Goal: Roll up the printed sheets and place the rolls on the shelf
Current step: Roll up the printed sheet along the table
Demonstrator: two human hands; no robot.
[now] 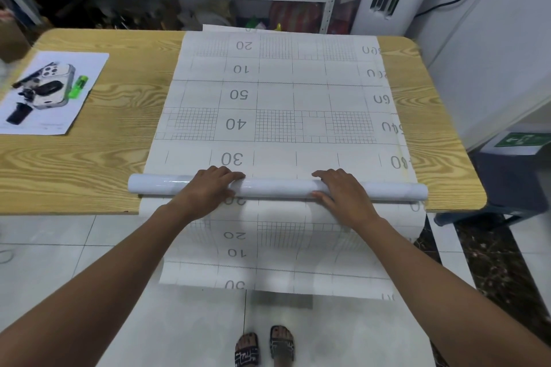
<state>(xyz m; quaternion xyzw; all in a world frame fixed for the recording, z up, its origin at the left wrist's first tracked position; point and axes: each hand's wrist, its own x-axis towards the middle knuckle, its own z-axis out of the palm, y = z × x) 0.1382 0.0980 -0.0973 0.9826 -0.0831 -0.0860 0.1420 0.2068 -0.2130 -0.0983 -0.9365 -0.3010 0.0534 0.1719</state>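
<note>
Rolling in hand
Left hand [208, 189] and right hand [343, 192] clasp the roll [277, 188]; next I'd turn it evenly toward the far end.

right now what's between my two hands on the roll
Only a bare, glossy stretch of the roll lies between the left hand and the right hand; nothing sits on it. The head view shows this.
</note>
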